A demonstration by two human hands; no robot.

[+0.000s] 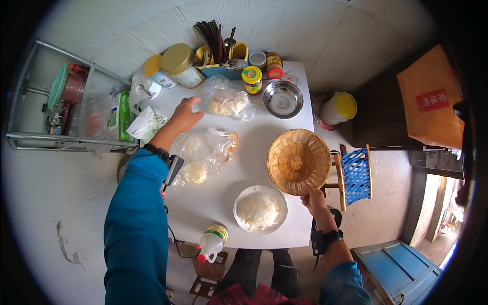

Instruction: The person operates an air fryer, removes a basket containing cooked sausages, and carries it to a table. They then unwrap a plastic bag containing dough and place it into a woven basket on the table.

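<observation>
My right hand [316,203] grips the near rim of a round wicker basket [299,162], whose inside shows nothing in it, over the table's right edge. Fingers apart and holding nothing, my left hand [187,113] hovers over the left part of the white table [251,175]. Just right of it lies a clear plastic bag with pale food [228,103]. Below it are plastic bags with pale round pieces [193,173] and an orange-brown packet [231,143]. Near the front edge, a plate [283,217] holds a heap of white shreds [258,209].
A steel bowl [283,100] and a yellow-lidded jar [252,80] stand at the back, beside a utensil caddy [217,71]. Large lidded containers [183,66] are back left. A plastic bottle with a red cap [213,241] is at the front edge. A blue woven chair [356,175] stands right.
</observation>
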